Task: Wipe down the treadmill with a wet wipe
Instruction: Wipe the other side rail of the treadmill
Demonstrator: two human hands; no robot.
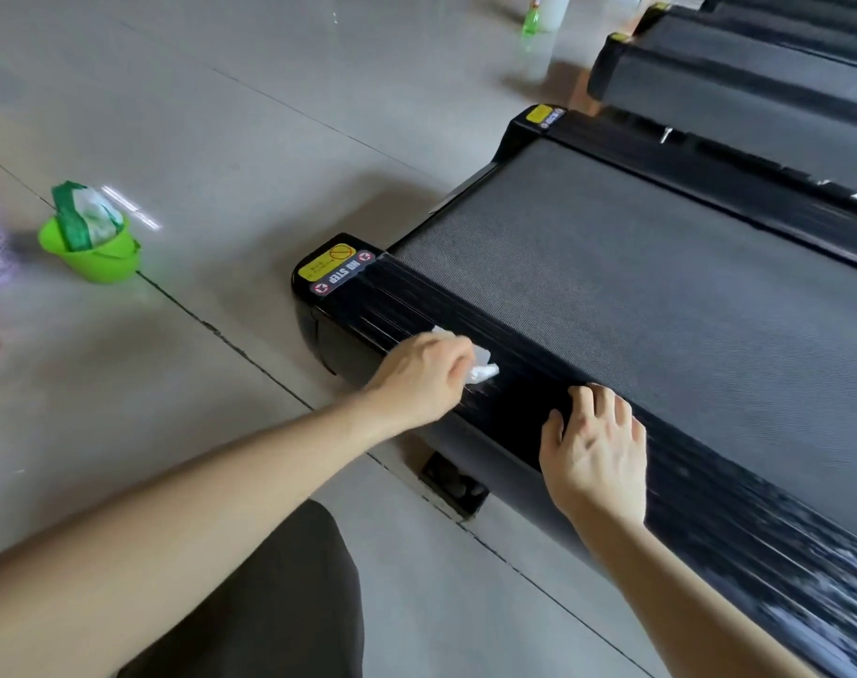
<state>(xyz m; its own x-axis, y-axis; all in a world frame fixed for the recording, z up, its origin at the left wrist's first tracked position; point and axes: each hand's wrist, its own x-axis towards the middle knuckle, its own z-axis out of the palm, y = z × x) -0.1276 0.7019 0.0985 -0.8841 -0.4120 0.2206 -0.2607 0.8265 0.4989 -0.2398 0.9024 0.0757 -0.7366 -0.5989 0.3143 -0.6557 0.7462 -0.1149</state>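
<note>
Left hand (424,376) curled around a crumpled white wet wipe (483,367) pressed to the treadmill (612,266) glossy black side rail, right hand (595,447) flat on that rail nearby, fingers spread, green bucket (96,252) holding a wipes pack (86,217) on tiled floor (221,115)

Black treadmill (637,266) flat on the floor, grey belt between glossy side rails, yellow warning stickers at both end corners. Crumpled white wet wipe (483,367) pressed on the near side rail, near its end corner.
</note>
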